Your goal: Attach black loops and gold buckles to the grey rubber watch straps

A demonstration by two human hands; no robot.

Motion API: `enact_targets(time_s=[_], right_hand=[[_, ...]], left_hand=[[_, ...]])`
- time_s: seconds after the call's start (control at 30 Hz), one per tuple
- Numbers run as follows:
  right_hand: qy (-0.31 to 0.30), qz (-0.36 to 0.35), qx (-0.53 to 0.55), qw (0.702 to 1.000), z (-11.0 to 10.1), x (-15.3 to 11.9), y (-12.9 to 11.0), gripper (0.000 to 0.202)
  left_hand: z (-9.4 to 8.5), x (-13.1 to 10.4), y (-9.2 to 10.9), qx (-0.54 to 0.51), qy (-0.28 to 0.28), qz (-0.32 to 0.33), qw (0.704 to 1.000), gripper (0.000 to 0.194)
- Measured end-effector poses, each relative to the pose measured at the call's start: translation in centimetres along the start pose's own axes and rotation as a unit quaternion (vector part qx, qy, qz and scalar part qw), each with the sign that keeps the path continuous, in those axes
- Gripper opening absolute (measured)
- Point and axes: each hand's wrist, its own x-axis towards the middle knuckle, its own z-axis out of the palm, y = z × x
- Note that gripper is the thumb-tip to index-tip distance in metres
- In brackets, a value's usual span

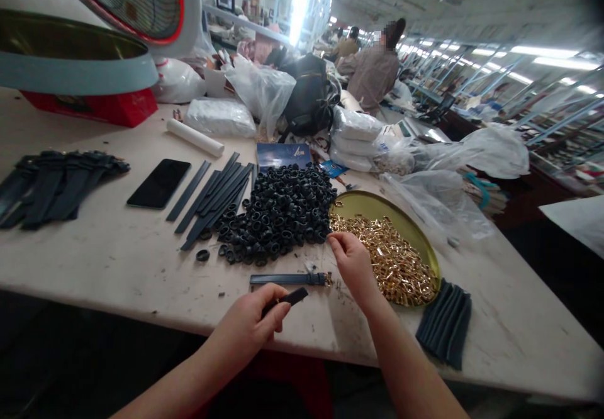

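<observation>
My left hand [252, 318] is closed around a short dark strap [296, 296], whose end sticks out past thumb and fingers near the table's front edge. With fingertips pinched together, my right hand [353, 265] is at the right edge of a heap of small black strap loops [287, 217]; whatever is between the fingertips is too small to make out. Right beside that hand, a round gold-coloured tray [408, 217] bears many small gold metal buckles [396, 262]. A dark strap with a loop and gold hardware [287, 279] lies flat just beyond my left hand.
Loose dark strips [219, 195] and a black phone [159, 184] lie left of the heap. Bundled straps [61, 186] are at far left, folded dark strips [445, 323] at right. A scale [85, 70], plastic bags [262, 89] and a backpack [309, 95] stand behind. A person [375, 70] sits beyond.
</observation>
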Motion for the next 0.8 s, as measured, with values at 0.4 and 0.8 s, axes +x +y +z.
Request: enact_targets(time_s=[0.4, 0.8], right_hand=[[-0.045, 0.008, -0.079, 0.996, 2.0, 2.4, 1.3, 0.013], [-0.097, 0.070, 0.198, 0.973, -1.0, -3.7, -4.4, 0.013]], left_hand=[[0.5, 1.1, -0.6, -0.039, 0.024, -0.023, 0.999, 0.026], [0.6, -0.1, 0.6, -0.029, 0.135, 0.052, 0.989, 0.036]])
